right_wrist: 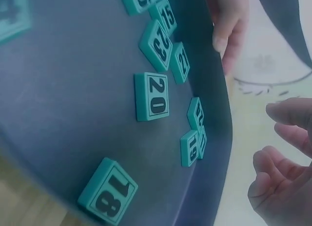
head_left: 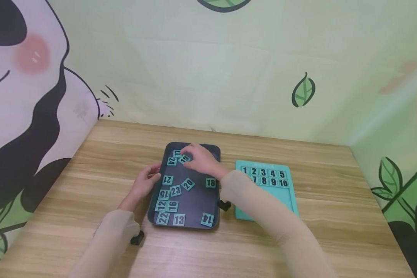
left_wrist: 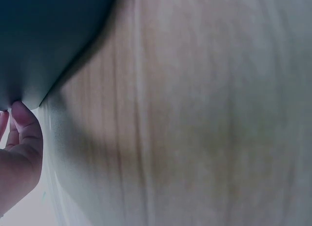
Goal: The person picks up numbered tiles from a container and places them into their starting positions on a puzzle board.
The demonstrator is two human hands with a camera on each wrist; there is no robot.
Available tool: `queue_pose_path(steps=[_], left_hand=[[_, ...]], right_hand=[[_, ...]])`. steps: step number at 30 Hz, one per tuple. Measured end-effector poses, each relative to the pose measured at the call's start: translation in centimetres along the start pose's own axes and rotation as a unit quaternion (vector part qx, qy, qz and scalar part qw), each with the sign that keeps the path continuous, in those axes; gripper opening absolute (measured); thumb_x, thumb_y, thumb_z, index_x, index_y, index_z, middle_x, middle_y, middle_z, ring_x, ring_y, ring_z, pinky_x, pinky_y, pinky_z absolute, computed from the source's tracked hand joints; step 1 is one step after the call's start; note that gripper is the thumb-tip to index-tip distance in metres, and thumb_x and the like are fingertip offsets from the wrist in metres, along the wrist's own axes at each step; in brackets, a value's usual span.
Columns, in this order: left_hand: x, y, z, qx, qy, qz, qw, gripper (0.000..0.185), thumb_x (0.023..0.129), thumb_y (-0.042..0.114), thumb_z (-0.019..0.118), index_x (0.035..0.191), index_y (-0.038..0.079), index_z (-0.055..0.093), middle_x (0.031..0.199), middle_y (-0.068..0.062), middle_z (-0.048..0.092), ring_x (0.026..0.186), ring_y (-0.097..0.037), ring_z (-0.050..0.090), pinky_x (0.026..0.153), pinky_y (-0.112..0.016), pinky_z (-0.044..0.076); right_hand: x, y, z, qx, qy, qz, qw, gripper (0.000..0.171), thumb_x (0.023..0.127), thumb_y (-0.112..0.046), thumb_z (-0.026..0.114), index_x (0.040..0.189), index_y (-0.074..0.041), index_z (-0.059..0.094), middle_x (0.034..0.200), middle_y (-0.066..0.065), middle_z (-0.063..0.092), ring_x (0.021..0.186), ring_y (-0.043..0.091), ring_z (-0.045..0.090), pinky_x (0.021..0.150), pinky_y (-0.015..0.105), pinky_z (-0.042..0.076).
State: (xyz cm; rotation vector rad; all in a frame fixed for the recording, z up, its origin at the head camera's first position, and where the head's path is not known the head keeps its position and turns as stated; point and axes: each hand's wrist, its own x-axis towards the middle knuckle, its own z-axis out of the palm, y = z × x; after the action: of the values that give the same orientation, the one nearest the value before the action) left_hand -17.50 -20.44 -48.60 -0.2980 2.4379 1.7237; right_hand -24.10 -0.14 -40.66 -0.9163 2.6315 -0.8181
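Spreading across the whole lower view: a wooden table (head_left: 299,239), corners cut off by the frame. Lying near its middle: a dark tray (head_left: 191,200) scattered with teal number tiles, its right rim partly hidden behind a sleeved forearm. Sitting just to the right: a teal puzzle board (head_left: 264,193), showing 1 to 10 in 2 rows, with 6 hidden and the lower part covered by the same forearm. Steadying the tray's left rim: the left hand (head_left: 144,184), fingers curled against the edge, most of it out of sight in the wrist view. Reaching over the tray's far end: the right hand (head_left: 201,158), fingers bent downward, hovering right above tile 19 (right_wrist: 189,148); impossible telling whether touching or pinching. Resting apart: tile 18 (head_left: 211,183) near the right rim.
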Motion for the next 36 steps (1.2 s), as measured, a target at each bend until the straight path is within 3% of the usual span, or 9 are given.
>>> queue_pose_path(steps=[4, 13, 22, 30, 36], left_hand=[[-0.2, 0.2, 0.0, -0.002, 0.000, -0.003, 1.0000, 0.040, 0.093, 0.015, 0.040, 0.133, 0.012, 0.036, 0.132, -0.012, 0.041, 0.124, -0.030, 0.037, 0.101, -0.046, 0.034], [-0.2, 0.2, 0.0, -0.005, 0.002, -0.004, 1.0000, 0.040, 0.093, 0.015, 0.039, 0.133, 0.012, 0.036, 0.132, -0.012, 0.041, 0.124, -0.031, 0.036, 0.101, -0.046, 0.033], [-0.2, 0.3, 0.0, -0.008, -0.001, -0.008, 0.9999, 0.041, 0.093, 0.015, 0.040, 0.133, 0.013, 0.036, 0.132, -0.012, 0.041, 0.125, -0.031, 0.036, 0.102, -0.046, 0.034], [-0.2, 0.3, -0.1, -0.005, -0.004, -0.009, 0.9999, 0.041, 0.093, 0.014, 0.040, 0.134, 0.014, 0.035, 0.132, -0.012, 0.041, 0.126, -0.032, 0.035, 0.102, -0.047, 0.033], [-0.1, 0.3, -0.1, -0.001, -0.006, -0.009, 0.9999, 0.042, 0.093, 0.014, 0.040, 0.134, 0.013, 0.034, 0.133, -0.013, 0.040, 0.126, -0.032, 0.034, 0.103, -0.047, 0.032]], right_hand=[[1.0, 0.3, 0.4, 0.021, -0.005, 0.024, 0.999, 0.035, 0.082, -0.020, 0.060, 0.116, -0.012, 0.054, 0.123, 0.007, 0.048, 0.113, 0.023, 0.047, 0.094, 0.038, 0.041], [1.8, 0.6, 2.0, 0.016, -0.029, 0.027, 0.999, 0.036, 0.083, -0.018, 0.059, 0.118, -0.012, 0.054, 0.120, 0.008, 0.048, 0.108, 0.022, 0.050, 0.091, 0.033, 0.044], [1.3, -0.3, 3.4, -0.011, -0.095, -0.011, 0.995, 0.037, 0.081, -0.017, 0.062, 0.117, -0.013, 0.055, 0.121, 0.004, 0.052, 0.115, 0.018, 0.047, 0.097, 0.032, 0.040], [0.6, -1.5, 4.4, -0.027, -0.180, -0.058, 0.982, 0.039, 0.081, -0.017, 0.063, 0.119, -0.015, 0.054, 0.118, 0.002, 0.054, 0.107, 0.015, 0.051, 0.091, 0.026, 0.044], [-0.2, -1.9, 5.2, -0.062, -0.208, -0.096, 0.971, 0.040, 0.080, -0.017, 0.063, 0.119, -0.016, 0.055, 0.113, 0.000, 0.057, 0.103, 0.011, 0.053, 0.089, 0.022, 0.044]])
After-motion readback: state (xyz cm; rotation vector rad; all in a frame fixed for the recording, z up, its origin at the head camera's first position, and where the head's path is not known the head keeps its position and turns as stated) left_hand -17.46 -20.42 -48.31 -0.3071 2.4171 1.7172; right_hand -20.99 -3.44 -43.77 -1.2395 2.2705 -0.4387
